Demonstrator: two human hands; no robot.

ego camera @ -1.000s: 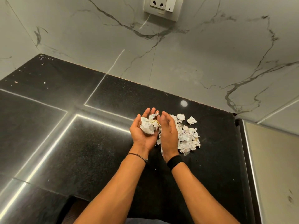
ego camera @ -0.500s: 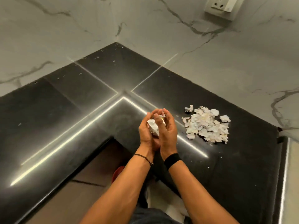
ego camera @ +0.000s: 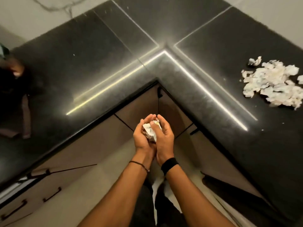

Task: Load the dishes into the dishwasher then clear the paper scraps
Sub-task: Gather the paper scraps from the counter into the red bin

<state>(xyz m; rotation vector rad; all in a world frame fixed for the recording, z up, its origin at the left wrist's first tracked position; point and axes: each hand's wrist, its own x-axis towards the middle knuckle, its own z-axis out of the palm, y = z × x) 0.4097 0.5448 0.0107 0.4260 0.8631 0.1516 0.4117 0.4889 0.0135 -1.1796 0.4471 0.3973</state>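
Head view: left hand (ego camera: 141, 136) and right hand (ego camera: 164, 138) were cupped together around a handful of scraps (ego camera: 150, 130), each grip curled close, evidently to stop loose bits spilling. They hung clear of the bench (ego camera: 98, 54), above the floor. The remaining pile (ego camera: 275, 82) lay on the bench, well apart.

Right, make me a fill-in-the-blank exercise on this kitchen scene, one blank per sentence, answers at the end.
1. The left hand and right hand cup a wad of crumpled ____ between them.
2. The loose pile of scraps lies on the countertop to the person's ____.
3. The countertop is ____ in colour.
4. The thin bracelet is worn on the ____ wrist.

Missing words: paper, right, black, left.
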